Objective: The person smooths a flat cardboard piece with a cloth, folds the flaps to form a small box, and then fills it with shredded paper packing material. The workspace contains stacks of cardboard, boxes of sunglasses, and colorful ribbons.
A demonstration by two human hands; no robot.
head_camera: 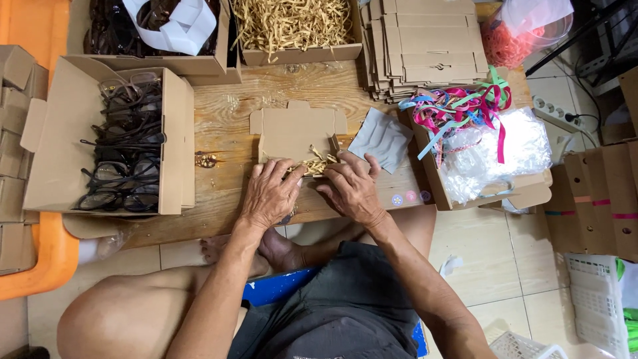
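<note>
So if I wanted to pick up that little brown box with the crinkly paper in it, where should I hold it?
Probably by the two short side walls of the small cardboard box, one hand from the left and one from the right. Its lid flap lies open at the far side, and the left hand and right hand cover the near edge.

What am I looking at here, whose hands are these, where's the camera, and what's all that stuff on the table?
The one picture comes from a camera worn on a person's head, looking down at their own bare hands, with no machine involved. The left hand and right hand press on a small open cardboard box with shredded paper filling inside, on a low wooden table. To the left stands a carton of eyeglasses. To the right lie a grey cloth, coloured ribbons and flat box blanks. At the top is a tray of paper shreds.
</note>
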